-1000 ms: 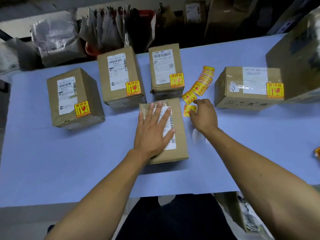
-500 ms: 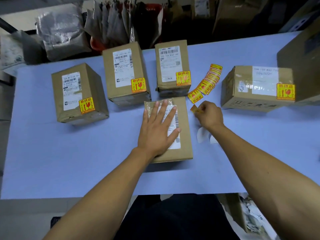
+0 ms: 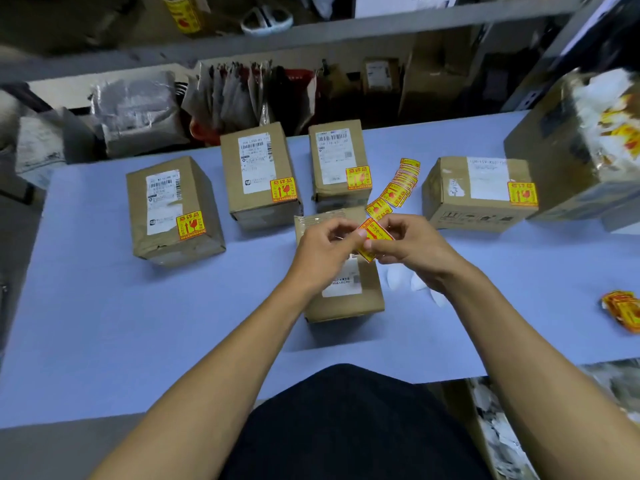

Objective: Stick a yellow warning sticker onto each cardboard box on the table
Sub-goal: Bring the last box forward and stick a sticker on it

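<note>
My left hand [image 3: 323, 251] and my right hand [image 3: 412, 249] meet above the near cardboard box [image 3: 346, 299], both pinching one yellow warning sticker [image 3: 372, 237] between their fingertips. That box lies flat and shows a white label; no yellow sticker is visible on it. A fanned row of loose stickers [image 3: 394, 192] lies just beyond my hands. Several other boxes carry a yellow sticker each: the left box [image 3: 166, 209], the middle box [image 3: 256, 174], the box behind my hands [image 3: 337, 161] and the right box [image 3: 478, 192].
The blue table [image 3: 104, 306] holds a large box [image 3: 561, 161] at the far right and a small heap of stickers [image 3: 623, 311] near the right edge. White backing scraps [image 3: 398, 278] lie under my right wrist. Grey parcels and shelves stand behind the table.
My left hand lifted off the near box and joined my right hand. My right hand picked a sticker from the row and brought it above the box.
</note>
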Demonstrator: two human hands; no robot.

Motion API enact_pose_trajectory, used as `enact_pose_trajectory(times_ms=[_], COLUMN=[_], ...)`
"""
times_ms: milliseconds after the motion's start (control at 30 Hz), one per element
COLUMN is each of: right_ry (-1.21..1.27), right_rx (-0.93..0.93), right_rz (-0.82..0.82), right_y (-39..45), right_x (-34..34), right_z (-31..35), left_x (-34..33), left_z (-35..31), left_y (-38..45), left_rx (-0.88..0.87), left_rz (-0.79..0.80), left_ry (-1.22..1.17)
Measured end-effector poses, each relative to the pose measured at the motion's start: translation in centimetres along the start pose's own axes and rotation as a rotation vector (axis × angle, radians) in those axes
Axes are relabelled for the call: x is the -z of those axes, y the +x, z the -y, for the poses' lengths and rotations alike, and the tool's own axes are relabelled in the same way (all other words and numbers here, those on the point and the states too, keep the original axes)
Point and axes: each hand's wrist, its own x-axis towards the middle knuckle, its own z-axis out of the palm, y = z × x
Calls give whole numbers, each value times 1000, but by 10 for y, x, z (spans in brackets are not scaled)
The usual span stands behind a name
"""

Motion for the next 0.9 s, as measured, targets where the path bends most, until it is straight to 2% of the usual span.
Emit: enact_pose_trajectory(times_ms=[100,233,300,400,533,733,900], right_ry=[7,265,317,246,66,160,163], right_rx=[14,0,24,64,130,73,72], right_rz=[-19,-156,-176,-152,-86,-60,-53], right_y=[-8,-17,-20,-25,-27,-31,-31], right_x=[-11,-23,-30,-38,-46,-52,-55], right_z=[6,7,8,12,16,22,24], left_x=[8,21,26,31,36,44,50], left_z=[-5,-8,-9,-11,-12,-16,-20], left_y=[-7,-20,-26,-35,-38,-42,-42], left_rx=[26,96,151,218,151,96,122], left_rz=[-25,-52,-19,56,100,-44,-31], left_ry=[-117,-225,-257,-260,-165,-283,-312])
